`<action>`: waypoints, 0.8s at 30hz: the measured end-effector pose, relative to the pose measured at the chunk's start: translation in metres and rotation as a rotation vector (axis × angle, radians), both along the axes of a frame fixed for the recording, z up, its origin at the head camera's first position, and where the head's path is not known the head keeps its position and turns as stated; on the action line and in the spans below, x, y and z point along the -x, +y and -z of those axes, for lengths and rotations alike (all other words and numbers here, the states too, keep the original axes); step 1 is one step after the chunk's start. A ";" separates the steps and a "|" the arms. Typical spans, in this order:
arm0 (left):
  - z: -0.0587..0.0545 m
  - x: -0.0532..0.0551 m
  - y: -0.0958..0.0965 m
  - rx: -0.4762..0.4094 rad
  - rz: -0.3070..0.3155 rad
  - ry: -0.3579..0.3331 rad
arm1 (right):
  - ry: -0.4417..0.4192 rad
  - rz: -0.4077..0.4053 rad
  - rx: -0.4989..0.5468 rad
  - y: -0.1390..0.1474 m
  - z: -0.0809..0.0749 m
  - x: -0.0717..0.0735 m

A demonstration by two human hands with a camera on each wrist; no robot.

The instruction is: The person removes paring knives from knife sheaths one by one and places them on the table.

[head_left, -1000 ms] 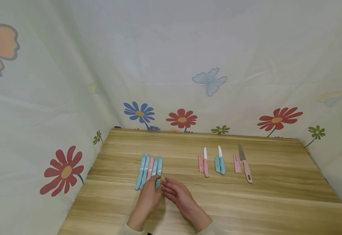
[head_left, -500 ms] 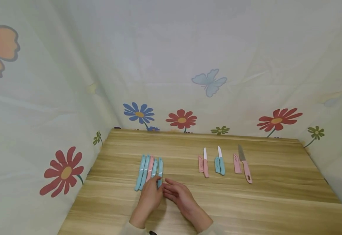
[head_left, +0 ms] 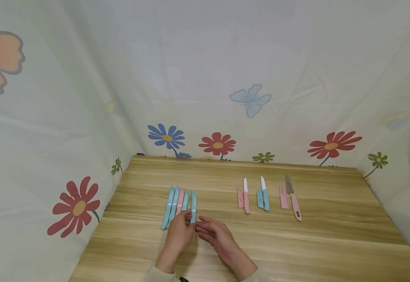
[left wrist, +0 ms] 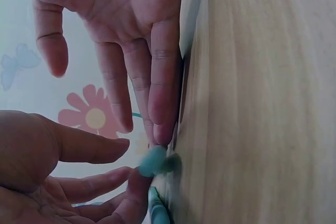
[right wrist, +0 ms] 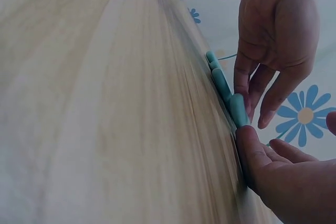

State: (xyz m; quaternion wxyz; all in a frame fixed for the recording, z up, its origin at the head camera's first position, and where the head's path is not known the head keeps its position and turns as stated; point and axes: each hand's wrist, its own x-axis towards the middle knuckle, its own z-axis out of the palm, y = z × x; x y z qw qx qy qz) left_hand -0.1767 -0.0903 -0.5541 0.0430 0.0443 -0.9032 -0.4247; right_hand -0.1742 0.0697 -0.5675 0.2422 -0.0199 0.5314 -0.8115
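On the table (head_left: 296,250), left hand (head_left: 179,234), unclamped, touches end teal knife (head_left: 194,199), likely keeping it off the row (head_left: 180,199); right hand (head_left: 220,238), fingers loose, probably a stop.

"Left wrist view, go."
"2 hands. Left hand (left wrist: 47,148) lower left, thumb tip apart, a fingertip at a blurry teal piece (left wrist: 153,162). Right hand (left wrist: 121,19) up top, fingers pointing down."
"Right touching it?"
"Close; can't tell."
"Rest?"
"2nd teal piece (left wrist: 159,209) below, desk (left wrist: 257,98) on the right, red flower (left wrist: 95,118) behind, pale blue butterfly (left wrist: 20,64)."
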 end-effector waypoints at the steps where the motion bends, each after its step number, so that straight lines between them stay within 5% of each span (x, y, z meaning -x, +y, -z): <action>1: 0.000 0.001 0.001 0.001 -0.008 0.003 | 0.001 -0.001 -0.003 0.000 0.000 0.000; 12: 0.008 0.005 0.007 0.024 -0.053 0.037 | -0.016 0.007 0.000 0.003 -0.002 -0.003; 24: 0.008 0.001 0.008 -0.051 0.044 0.011 | -0.024 0.038 0.039 0.014 -0.002 -0.011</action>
